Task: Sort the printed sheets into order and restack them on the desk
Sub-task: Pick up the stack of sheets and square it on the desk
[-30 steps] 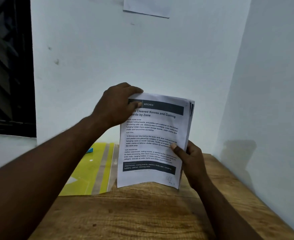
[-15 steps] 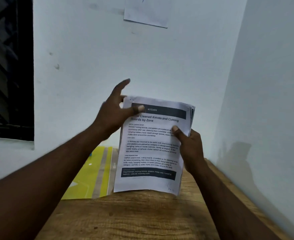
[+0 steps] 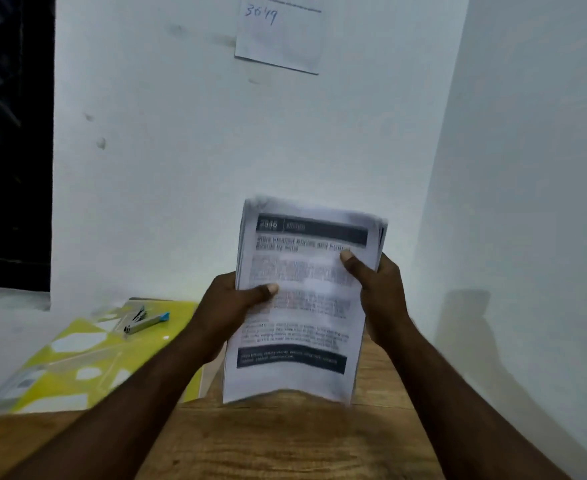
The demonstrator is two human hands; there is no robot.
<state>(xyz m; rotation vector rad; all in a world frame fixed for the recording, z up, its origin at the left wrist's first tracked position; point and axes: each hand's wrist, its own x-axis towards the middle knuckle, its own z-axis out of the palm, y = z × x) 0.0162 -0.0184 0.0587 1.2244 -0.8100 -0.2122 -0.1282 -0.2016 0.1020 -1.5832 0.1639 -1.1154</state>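
Sheets [image 3: 302, 306]: upright at centre frame, print blurred; lower edge near the desk [image 3: 250, 445], contact unclear.
Left grip [image 3: 229, 306]: grasps the left edge, thumb on front.
Right grip [image 3: 380, 292]: grasps the right edge, thumb on front.
Lower left: stapler [image 3: 145, 322] on folder [image 3: 77, 358].

A yellow folder [image 3: 88, 355] is lying at the left, and a grey stapler [image 3: 146, 322] with a blue end is resting on it. A white note [image 3: 278, 39] with handwritten digits is hanging on the pale wall [image 3: 181, 161]. A dark window [image 3: 8, 133] is showing at far left.
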